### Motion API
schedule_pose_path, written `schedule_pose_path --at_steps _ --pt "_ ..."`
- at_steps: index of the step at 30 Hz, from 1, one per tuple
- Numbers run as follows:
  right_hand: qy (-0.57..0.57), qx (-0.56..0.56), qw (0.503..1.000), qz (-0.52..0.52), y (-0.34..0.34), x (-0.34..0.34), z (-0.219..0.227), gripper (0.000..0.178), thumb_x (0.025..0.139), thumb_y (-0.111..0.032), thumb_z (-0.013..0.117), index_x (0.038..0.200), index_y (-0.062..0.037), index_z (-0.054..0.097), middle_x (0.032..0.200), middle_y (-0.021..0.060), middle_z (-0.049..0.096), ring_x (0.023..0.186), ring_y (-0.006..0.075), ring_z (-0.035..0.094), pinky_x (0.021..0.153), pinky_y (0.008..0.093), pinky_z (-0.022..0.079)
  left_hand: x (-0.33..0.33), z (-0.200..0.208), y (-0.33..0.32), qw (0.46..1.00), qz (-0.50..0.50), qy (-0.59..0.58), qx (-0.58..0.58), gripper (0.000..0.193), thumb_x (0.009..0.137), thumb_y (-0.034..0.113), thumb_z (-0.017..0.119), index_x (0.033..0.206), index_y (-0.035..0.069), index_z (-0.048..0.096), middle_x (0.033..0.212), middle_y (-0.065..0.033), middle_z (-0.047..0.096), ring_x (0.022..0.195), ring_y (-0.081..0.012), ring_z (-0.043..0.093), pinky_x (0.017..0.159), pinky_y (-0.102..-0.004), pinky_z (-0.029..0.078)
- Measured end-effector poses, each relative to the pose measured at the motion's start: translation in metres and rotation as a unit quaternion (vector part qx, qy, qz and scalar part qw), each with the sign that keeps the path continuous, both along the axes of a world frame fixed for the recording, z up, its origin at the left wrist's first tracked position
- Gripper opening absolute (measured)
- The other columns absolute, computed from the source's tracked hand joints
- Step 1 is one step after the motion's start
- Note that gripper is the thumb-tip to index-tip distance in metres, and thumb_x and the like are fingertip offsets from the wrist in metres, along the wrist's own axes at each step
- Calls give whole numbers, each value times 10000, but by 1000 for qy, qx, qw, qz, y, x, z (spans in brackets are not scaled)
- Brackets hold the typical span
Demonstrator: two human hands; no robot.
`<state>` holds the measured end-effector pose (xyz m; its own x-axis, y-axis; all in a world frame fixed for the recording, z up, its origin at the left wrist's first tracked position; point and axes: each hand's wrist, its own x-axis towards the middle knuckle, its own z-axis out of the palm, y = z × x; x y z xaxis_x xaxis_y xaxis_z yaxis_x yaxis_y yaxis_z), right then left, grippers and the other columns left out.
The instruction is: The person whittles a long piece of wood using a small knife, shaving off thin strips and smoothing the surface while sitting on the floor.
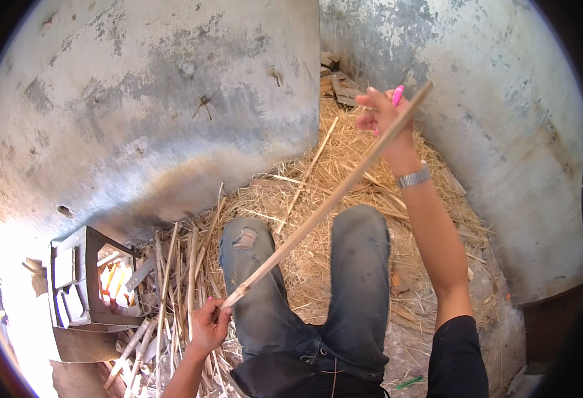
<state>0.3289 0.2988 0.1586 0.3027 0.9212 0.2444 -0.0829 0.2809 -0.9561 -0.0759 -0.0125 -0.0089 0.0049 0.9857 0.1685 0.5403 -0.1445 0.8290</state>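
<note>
A long, pale bamboo stick (318, 215) slants from the lower left to the upper right, above my knees. My left hand (210, 326) is closed round its lower end, just below a knotted joint. Near the upper end is my right hand (386, 118), its fingers apart, with the stick passing in front of the palm side or wrist. Whether that hand touches the stick I cannot tell. Something bright pink (398, 95) sits at the right fingers, and small pink spots show at the left fingertips; what they are is unclear. A metal-banded watch (415, 176) circles my right wrist.
Straw-like shavings (344, 159) cover the floor between two worn plaster walls (172, 99). Several bamboo sticks (172, 278) lie at my left, beside a dark open-framed box (82, 285). A green pen-like thing (409, 383) lies at lower right. My bent knees (361, 259) take up the middle.
</note>
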Motion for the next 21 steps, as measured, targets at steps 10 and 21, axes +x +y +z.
schedule_pose_path --at_steps 10,21 --pt "208 -15 963 172 2 -24 31 553 1084 -525 410 1205 8 492 1092 259 714 888 307 745 756 395 611 20 2 14 992 25 -93 -78 162 1030 174 667 1062 16 649 685 -15 656 622 -64 608 572 -237 457" --pt "210 12 974 88 -2 1 2 360 1047 -305 629 1103 38 537 1098 232 711 817 334 760 716 449 653 32 111 136 979 -196 53 -5 487 984 427 640 1146 -28 702 1029 -179 723 968 -283 715 839 -382 541"
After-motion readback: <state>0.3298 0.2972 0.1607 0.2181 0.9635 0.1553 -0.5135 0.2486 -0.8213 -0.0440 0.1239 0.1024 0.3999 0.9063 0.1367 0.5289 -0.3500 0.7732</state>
